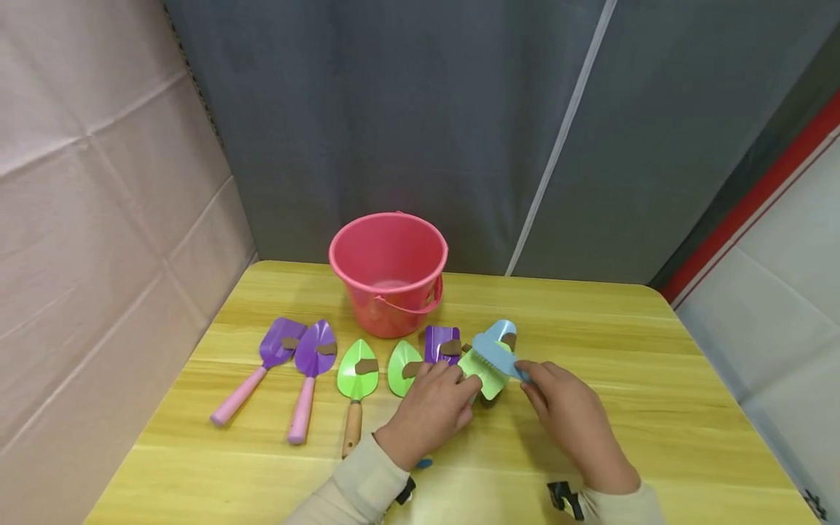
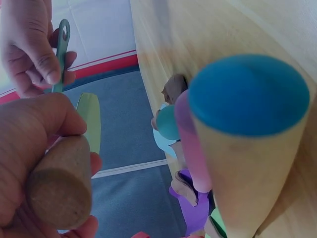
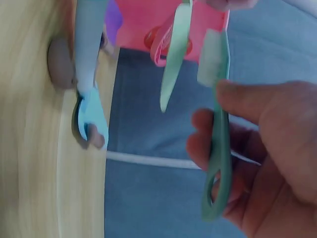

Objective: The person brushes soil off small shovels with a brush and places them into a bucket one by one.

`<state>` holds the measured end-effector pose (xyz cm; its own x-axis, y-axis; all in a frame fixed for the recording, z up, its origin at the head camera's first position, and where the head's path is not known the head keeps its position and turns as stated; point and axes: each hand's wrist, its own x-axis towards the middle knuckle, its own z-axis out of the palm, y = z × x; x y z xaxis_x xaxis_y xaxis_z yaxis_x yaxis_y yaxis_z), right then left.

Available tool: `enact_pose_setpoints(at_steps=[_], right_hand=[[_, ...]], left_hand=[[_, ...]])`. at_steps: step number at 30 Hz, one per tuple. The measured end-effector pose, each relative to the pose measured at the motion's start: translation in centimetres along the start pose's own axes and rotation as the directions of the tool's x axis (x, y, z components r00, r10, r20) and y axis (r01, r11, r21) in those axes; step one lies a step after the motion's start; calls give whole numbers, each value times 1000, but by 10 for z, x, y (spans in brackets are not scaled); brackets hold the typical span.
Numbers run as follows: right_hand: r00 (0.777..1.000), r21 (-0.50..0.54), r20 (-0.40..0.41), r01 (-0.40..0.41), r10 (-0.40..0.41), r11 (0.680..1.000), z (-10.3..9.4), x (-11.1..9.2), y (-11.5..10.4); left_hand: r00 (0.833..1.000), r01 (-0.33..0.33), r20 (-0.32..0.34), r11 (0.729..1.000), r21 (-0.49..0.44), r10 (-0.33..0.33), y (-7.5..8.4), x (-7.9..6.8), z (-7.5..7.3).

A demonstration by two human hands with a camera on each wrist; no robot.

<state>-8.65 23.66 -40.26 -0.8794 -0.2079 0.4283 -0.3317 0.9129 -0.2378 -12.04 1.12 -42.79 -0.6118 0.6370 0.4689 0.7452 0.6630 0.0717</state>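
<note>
In the head view my left hand (image 1: 433,408) grips the wooden handle (image 2: 62,183) of a small shovel, whose square light-green blade (image 1: 484,375) is raised over the table. My right hand (image 1: 569,415) pinches a light-blue brush (image 1: 494,353) by its handle, thumb against fingers. Pale bristles (image 3: 210,58) face the green blade, and the brush head overlaps it in the head view. Behind them lies a light-blue trowel (image 1: 505,328) with a brown piece (image 1: 509,340) on it, its handle partly hidden.
A pink bucket (image 1: 389,292) stands at the back. Left of my hands lie a purple shovel (image 1: 278,343), a purple trowel (image 1: 315,346), a green trowel (image 1: 357,368), another green trowel (image 1: 402,364) and another purple shovel (image 1: 441,341), all bearing brown pieces. Grey cloth (image 1: 420,109) hangs behind.
</note>
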Motion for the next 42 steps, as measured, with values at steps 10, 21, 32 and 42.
enact_pose_setpoints(at_steps=[10, 21, 32, 42], right_hand=[[983, 2, -101, -155, 155, 988, -4, -1, 5], [971, 28, -150, -185, 187, 982, -2, -3, 9], [973, 38, -123, -192, 195, 981, 1, -1, 7], [974, 53, -104, -196, 201, 979, 5, -4, 3]], left_hand=[[999, -7, 48, 995, -104, 12, -14, 8, -24], [994, 92, -38, 982, -167, -99, -77, 50, -130], [896, 441, 111, 893, -96, -430, -146, 89, -170], [874, 461, 241, 876, -141, -422, -162, 81, -133]])
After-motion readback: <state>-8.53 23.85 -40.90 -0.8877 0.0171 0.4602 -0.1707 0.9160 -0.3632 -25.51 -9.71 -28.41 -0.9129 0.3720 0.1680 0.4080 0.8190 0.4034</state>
